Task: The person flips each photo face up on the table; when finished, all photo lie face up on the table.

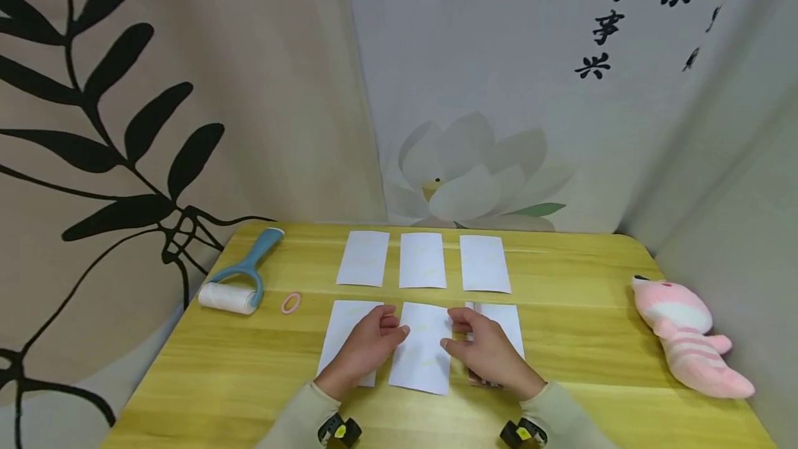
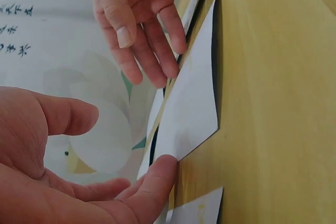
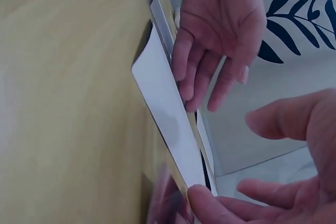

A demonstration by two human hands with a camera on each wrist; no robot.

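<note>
White paper cards lie in two rows of three on the table. The front middle card (image 1: 420,352) sits between my hands, its edges slightly lifted. My left hand (image 1: 368,345) reaches over the front left card (image 1: 339,331), fingertips right at the middle card's left edge. On the other side, my right hand (image 1: 492,352) has its fingertips by the right edge, over the front right card (image 1: 510,324). A dark pinkish printed piece (image 3: 167,200) shows partly beneath that right card. Neither hand grips anything; the thumbs stand apart from the fingers.
The back row holds a left card (image 1: 364,258), a middle card (image 1: 422,260) and a right card (image 1: 485,263). A blue-handled lint roller (image 1: 243,276) and a pink ring (image 1: 290,303) lie to the left. A pink plush toy (image 1: 688,338) lies at the right edge.
</note>
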